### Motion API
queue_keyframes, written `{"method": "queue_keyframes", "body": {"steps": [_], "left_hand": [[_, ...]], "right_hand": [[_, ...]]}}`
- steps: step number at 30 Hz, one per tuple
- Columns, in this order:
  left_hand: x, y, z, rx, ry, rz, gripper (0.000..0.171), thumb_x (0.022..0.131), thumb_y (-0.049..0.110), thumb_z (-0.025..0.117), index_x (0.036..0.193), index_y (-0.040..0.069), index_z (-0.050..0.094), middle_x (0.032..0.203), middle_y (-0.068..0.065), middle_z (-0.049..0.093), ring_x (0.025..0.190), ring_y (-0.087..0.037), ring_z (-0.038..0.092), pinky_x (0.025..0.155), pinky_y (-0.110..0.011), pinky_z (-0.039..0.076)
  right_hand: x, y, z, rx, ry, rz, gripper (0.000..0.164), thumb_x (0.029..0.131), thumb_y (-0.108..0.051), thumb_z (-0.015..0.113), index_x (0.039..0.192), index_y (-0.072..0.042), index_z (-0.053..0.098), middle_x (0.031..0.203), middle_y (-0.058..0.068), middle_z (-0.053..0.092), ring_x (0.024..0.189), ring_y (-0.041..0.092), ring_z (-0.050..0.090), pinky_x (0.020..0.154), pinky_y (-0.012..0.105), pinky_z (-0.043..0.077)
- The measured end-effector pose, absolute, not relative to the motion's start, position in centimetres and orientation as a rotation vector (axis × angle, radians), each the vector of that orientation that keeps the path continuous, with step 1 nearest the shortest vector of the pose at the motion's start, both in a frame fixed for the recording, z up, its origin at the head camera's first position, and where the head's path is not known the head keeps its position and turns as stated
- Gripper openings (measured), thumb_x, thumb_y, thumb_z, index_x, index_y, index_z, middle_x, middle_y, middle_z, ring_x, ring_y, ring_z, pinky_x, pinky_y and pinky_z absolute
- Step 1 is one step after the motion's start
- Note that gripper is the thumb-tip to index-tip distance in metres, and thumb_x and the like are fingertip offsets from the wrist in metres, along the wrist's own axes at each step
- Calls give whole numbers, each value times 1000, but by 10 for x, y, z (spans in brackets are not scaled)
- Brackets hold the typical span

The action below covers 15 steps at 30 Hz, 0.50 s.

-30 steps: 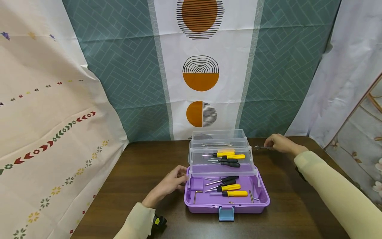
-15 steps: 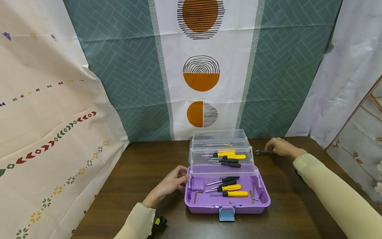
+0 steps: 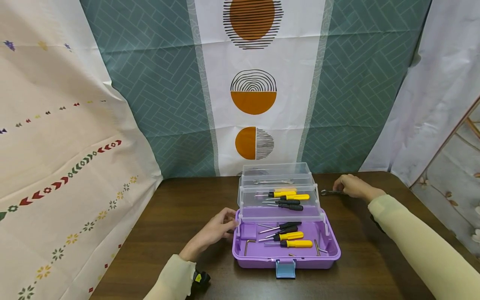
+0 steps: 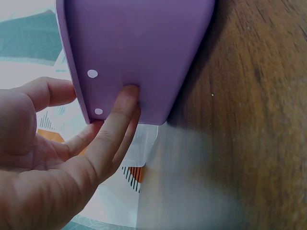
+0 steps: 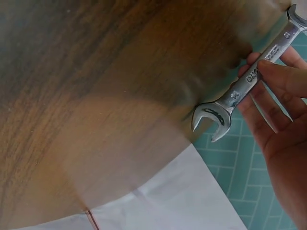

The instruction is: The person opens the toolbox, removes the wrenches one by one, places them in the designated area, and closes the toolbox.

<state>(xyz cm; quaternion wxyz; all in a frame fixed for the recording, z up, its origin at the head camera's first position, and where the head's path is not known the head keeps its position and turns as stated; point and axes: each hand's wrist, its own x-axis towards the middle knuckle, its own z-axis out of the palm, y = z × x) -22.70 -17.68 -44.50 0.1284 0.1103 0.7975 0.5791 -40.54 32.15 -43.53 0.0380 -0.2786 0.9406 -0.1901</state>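
A purple toolbox (image 3: 249, 263) stands on the table with its clear tiered trays (image 3: 258, 217) raised at the back. My left hand (image 3: 214, 230) holds its left side, thumb at the rim and other fingertips against the outer wall (image 4: 144, 43). To the right of the box, my right hand (image 3: 354, 187) pinches a silver double open-end wrench (image 5: 252, 76) by its shank, low over the table, one end pointing at the box. Yellow- and black-handled screwdrivers (image 3: 296, 244) lie inside the box, along with hex keys (image 3: 246, 247).
More screwdrivers (image 3: 298, 197) lie in a clear tray, and another wrench (image 3: 273, 181) shows in the tray behind. A blue latch (image 3: 286, 269) hangs at the box front. Patterned cloth (image 3: 176, 104) hangs behind the brown wooden table (image 3: 180, 200).
My right hand with the wrench has come down slightly and a little to the right, then held nearly still. My left hand stays at the toolbox's side.
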Motion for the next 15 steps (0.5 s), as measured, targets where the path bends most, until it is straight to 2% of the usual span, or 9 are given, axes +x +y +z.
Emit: {"method": "queue_keyframes", "body": {"steps": [5,15], "left_hand": [[-227,-176,-445,314,2318,1685,40,106,21,60,137,-2,48,118,-17,57,107,-26,66,89,-49,62],[-228,-175,-447,318,2322,1699,39,105,19,60,135,-4,49,117,-18,58,106,-25,66,87,-47,62]], "right_hand": [[-404,322,-436,-853,2890,-562,39,78,22,51,93,-3,77,83,6,68,75,19,56,66,38,52],[-400,324,-439,-869,2882,-490,41,74,21,50,95,-5,73,87,5,62,80,23,54,70,41,50]]}}
